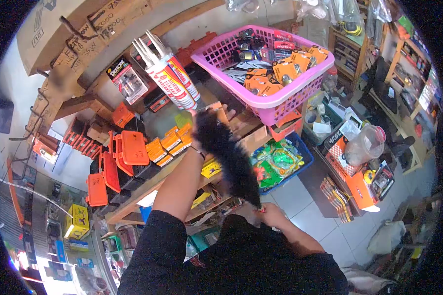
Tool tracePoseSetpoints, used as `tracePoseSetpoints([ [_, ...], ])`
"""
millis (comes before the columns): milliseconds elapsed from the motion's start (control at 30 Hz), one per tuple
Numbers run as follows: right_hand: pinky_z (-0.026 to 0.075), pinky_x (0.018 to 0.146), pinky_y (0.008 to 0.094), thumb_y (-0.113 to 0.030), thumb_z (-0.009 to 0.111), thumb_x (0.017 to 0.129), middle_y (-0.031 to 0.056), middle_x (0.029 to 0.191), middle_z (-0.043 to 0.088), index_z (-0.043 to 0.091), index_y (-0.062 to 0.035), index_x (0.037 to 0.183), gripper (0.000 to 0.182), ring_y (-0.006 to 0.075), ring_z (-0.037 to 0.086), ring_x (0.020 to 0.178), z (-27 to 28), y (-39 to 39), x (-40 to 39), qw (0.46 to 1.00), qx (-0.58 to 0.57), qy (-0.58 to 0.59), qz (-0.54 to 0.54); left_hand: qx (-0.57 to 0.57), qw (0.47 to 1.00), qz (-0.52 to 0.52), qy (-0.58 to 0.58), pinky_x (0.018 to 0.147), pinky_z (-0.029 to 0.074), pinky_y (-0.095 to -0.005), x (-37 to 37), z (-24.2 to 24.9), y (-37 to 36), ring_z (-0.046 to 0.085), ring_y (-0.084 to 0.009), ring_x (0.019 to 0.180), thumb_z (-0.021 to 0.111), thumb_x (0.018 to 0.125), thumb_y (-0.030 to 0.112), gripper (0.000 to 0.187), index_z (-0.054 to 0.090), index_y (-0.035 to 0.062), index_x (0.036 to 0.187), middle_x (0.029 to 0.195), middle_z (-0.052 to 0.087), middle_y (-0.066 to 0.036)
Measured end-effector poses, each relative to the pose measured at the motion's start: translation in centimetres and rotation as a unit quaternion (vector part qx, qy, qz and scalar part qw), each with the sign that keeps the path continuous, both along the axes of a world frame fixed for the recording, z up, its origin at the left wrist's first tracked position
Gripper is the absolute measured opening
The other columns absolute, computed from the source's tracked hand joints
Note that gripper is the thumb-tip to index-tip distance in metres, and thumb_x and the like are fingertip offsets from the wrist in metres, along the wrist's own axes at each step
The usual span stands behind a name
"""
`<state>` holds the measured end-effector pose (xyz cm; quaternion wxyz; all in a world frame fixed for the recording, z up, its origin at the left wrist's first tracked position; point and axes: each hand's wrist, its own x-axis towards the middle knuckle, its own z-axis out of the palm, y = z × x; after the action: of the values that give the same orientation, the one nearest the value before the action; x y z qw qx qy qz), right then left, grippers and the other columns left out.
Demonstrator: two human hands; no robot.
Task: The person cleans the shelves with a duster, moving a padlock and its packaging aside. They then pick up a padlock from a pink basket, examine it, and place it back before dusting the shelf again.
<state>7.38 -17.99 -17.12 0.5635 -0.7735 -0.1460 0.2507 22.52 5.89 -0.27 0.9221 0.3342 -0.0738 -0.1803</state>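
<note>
My right hand [275, 216] is closed around the handle of a black feather duster [231, 157], close to my body. The bristly head slants up and forward, smeared by motion, and covers much of my left hand [227, 114]. That hand is out over the shelf, its fingers bent around a small orange-brown box-like item [220, 116], partly hidden by the duster. Just beyond it, silicone sealant tubes [174, 83] stand together with their white nozzles up. Small orange-yellow boxes [170, 142] lie beside my left wrist.
A pink plastic basket [266, 102] holding packaged goods stands at the back. Below it is a blue tray [307, 160] with green packets. Orange cases [133, 147] line the left side of the shelf. At right, a clear jar [366, 147] stands by an orange box [362, 189].
</note>
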Motion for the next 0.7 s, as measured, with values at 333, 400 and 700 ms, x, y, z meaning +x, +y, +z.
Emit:
tracePoseSetpoints([
  [333,0.037,0.042,0.0293,-0.029,0.062,0.077,0.0015,0.052,0.050,0.055,-0.0025,0.066,0.029,0.0105,0.045,0.042,-0.7,0.5,0.8,0.999,-0.032,0.028,0.003,-0.011,1.000,0.018,0.002,0.087,0.040,-0.0509,-0.6,0.1,-0.1,0.050,-0.0311,0.103,0.031,0.073,0.072,0.076,0.046,0.0113,0.117,0.116,0.051,-0.009],
  [400,0.036,0.041,0.0291,-0.028,0.062,0.077,0.0007,0.052,0.050,0.054,-0.0025,0.066,0.029,0.0102,0.044,0.042,-2.2,0.7,1.1,1.000,-0.002,0.002,-0.026,0.037,0.996,0.071,-0.025,0.087,0.040,-0.0498,-0.5,0.9,-0.3,0.051,-0.0302,0.103,0.030,0.073,0.072,0.077,0.046,0.0113,0.116,0.112,0.053,-0.010],
  [700,0.035,0.040,0.0293,-0.028,0.062,0.077,-0.0001,0.051,0.049,0.055,-0.0026,0.067,0.028,0.0103,0.044,0.041,2.5,1.0,0.7,0.996,0.047,0.059,-0.056,-0.017,1.000,0.017,0.011,0.093,0.035,-0.0493,0.1,0.6,-0.2,0.045,-0.0324,0.110,0.030,0.072,0.072,0.081,0.041,0.0106,0.123,0.120,0.048,-0.012],
])
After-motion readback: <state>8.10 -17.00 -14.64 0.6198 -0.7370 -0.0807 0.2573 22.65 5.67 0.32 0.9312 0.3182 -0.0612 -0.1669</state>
